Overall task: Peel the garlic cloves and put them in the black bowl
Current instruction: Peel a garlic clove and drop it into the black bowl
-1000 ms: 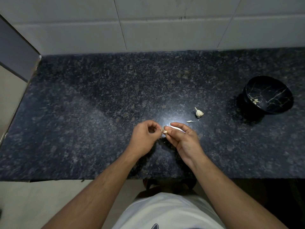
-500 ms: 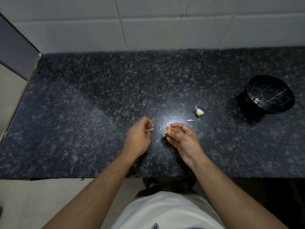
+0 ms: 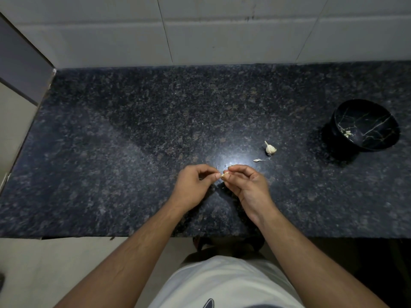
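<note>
— Pinching the garlic clove [image 3: 225, 175] in our right hand [image 3: 249, 185], are we?
— Yes, our left hand [image 3: 193, 187] is nipping its tip, fingers curled.
— Anything lying beyond?
— Garlic piece [image 3: 270, 149] up right; black bowl [image 3: 367, 130] sitting farther right, holding cloves.

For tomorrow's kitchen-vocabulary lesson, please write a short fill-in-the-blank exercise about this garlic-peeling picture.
1. Both hands pinch one garlic ____ between them.
2. The black bowl stands on the person's ____ side.
3. The garlic piece on the counter lies between the hands and the ____.

Missing words: clove; right; bowl
</note>
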